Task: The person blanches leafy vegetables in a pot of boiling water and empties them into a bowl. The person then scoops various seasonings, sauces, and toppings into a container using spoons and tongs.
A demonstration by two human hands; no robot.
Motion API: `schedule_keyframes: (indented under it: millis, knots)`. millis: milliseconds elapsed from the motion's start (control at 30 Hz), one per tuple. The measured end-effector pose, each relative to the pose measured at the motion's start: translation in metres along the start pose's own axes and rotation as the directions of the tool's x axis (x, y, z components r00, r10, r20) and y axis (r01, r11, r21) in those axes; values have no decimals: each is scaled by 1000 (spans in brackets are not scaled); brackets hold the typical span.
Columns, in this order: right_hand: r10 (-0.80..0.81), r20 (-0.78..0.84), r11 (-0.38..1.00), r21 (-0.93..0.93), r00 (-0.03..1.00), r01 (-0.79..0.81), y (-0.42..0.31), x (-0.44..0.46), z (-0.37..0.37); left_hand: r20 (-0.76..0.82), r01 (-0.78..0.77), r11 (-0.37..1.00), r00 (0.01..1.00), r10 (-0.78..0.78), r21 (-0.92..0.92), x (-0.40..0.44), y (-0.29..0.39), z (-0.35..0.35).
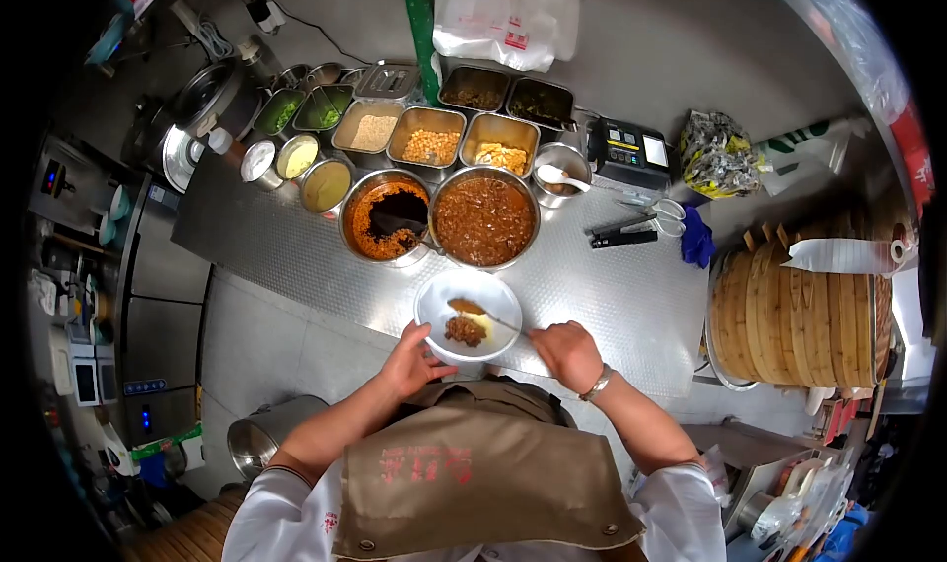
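Head view, and portioning into the bowl looks like the step in hand! Left hand (406, 367) grips the white bowl (432, 304) at its side, over the near edge of the surface (621, 306); right hand (569, 353), apart from it, is closed around the spoon (506, 322). Brown mince (464, 332) sits inside, the spoon above it. Next move, I'd judge, calls for a steady bowl and controlled wrist.

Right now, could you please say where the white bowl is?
In the head view, the white bowl is below centre, between the left hand and right hand.
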State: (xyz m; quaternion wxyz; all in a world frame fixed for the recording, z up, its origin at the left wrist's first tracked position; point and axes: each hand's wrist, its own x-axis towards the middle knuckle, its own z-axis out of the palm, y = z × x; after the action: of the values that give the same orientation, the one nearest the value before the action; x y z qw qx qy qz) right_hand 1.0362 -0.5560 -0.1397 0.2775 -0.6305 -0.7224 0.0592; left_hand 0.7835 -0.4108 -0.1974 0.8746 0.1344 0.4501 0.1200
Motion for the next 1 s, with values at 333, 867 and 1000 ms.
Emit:
schedule_keyframes:
  millis: [333, 867, 1000]
  knots:
    - [326, -273, 943, 22, 905, -332, 81, 82, 7, 70, -112, 990, 992, 106, 83, -20, 4, 1]
    - [796, 209, 206, 790, 569, -578, 90, 51, 32, 82, -158, 986, 985, 153, 55, -25, 5, 0]
    - [780, 309, -2, 870, 544, -492, 87, 42, 23, 91, -155, 986, 985, 149, 60, -27, 7, 1]
